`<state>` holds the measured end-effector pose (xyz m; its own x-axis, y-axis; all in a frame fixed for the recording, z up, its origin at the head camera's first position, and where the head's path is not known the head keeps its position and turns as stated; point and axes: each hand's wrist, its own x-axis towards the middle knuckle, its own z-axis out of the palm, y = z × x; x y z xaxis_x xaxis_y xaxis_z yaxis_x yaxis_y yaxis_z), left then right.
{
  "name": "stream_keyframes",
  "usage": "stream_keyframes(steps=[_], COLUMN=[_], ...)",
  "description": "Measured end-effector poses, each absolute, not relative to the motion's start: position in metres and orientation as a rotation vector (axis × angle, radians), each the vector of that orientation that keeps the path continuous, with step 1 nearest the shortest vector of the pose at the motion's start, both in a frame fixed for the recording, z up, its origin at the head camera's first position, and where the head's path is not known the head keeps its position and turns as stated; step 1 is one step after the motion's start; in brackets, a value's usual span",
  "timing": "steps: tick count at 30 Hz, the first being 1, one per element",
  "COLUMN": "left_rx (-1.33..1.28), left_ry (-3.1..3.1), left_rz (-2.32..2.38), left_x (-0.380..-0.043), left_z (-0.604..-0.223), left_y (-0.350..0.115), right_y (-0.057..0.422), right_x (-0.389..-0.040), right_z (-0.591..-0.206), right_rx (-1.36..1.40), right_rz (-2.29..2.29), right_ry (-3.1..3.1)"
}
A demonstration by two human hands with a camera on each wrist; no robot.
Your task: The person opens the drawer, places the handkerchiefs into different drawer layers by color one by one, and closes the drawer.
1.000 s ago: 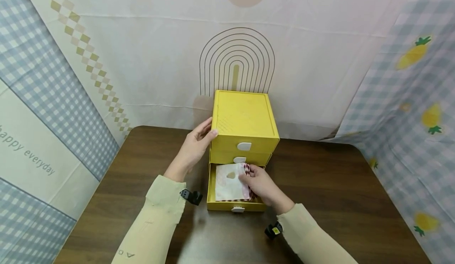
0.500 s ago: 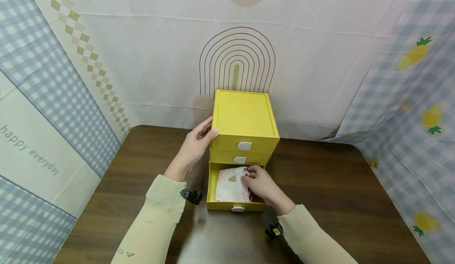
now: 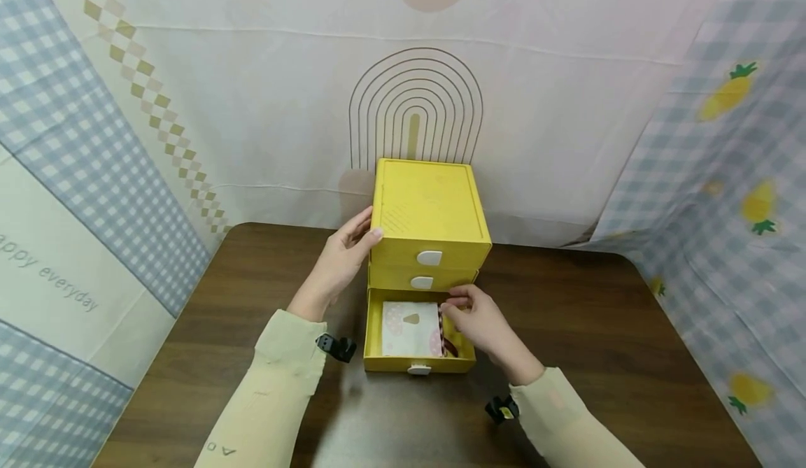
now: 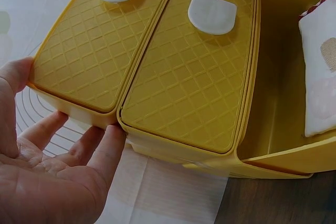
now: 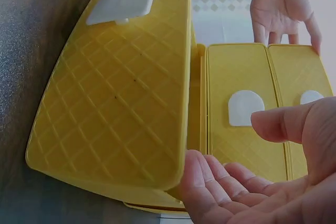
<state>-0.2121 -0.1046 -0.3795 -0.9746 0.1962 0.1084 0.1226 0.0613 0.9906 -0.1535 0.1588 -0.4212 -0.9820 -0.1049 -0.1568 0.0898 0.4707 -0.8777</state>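
Observation:
A yellow drawer unit (image 3: pixel 431 202) stands on the table, its bottom drawer (image 3: pixel 387 364) pulled out. Flat inside that drawer lies a white cloth piece (image 3: pixel 409 331) with pink patches, a tan shape and dark red checked trim; a dark reddish cord or strap (image 3: pixel 450 347) sits at its right. My left hand (image 3: pixel 336 261) touches the unit's left side, thumb at the top front corner, fingers nearly straight. Over the drawer's right side hovers my right hand (image 3: pixel 481 324), holding nothing. The right wrist view shows its fingers (image 5: pixel 239 179) loosely bent and thumb apart.
The upper two drawers are closed, each with a white tab handle (image 4: pixel 212 13). Brown wooden tabletop (image 3: pixel 567 356) surrounds the unit. A pale printed cloth (image 3: pixel 283 104) hangs close behind it, and a checked cloth (image 3: pixel 711 195) hangs at the right.
My right hand has let go of the cloth piece and moved slightly right and up. The cloth now lies flatter in the drawer. My left hand stays at the unit's side.

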Motion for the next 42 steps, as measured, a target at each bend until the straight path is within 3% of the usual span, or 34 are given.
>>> stream_keyframes(steps=[13,25,42], left_rx=[0.32,0.32,0.326], left_ry=[2.264,2.264,2.261], left_rz=[2.104,2.107,2.113], left_x=[-0.212,-0.21,-0.212], left_z=[-0.382,-0.379,-0.382], left_y=[-0.105,-0.105,-0.105], right_y=[0.148,0.136,0.126], right_x=[-0.135,-0.104,-0.067], right_z=[-0.415,-0.409,-0.45], right_rx=[-0.108,-0.121,-0.028], right_rz=[-1.62,-1.843,-1.784], right_ry=[2.463,1.929,1.729])
